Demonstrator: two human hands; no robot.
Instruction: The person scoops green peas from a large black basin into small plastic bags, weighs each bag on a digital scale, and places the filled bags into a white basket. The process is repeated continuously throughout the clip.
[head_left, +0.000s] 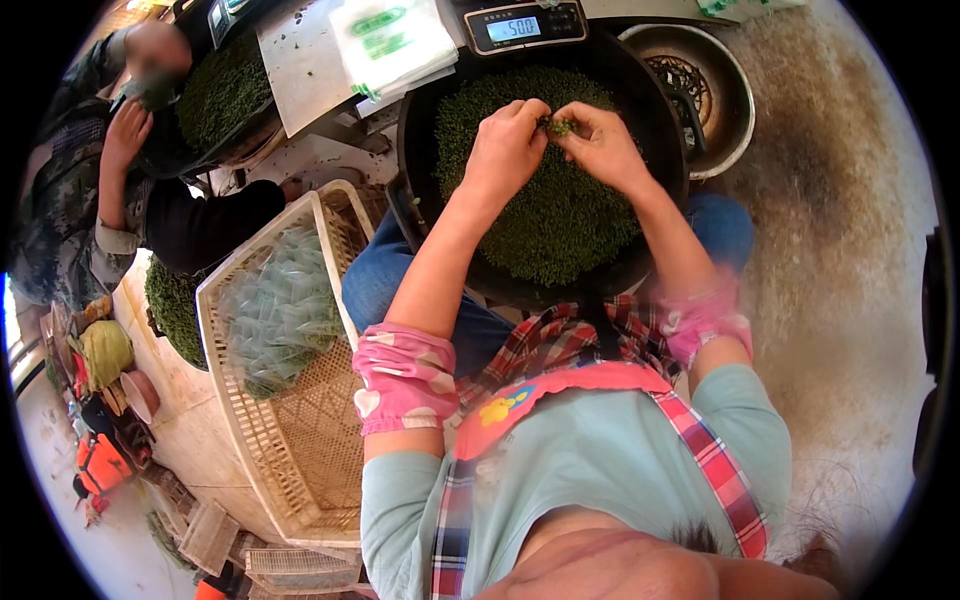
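Just above a wide dark round pan (664, 217), both hands meet with their fingertips almost touching. My right hand (606, 146) pinches a small cluster of green peppercorns (561, 127) between thumb and fingers. My left hand (504, 146) comes in from the other side, its thumb and forefinger closed on the cluster's darker end. Below them a thick heap of small green peppercorns (555, 217) spreads over the pan. The pan sits before me, between my knees.
Beyond the pan stands a digital scale (525, 28) with a lit display, beside stacked printed plastic bags (394, 45). A metal basin (739, 112) is at right. At left, a plastic crate (300, 480) holds filled clear bags (277, 300). Another person (90, 172) sits by a second heap (225, 94).
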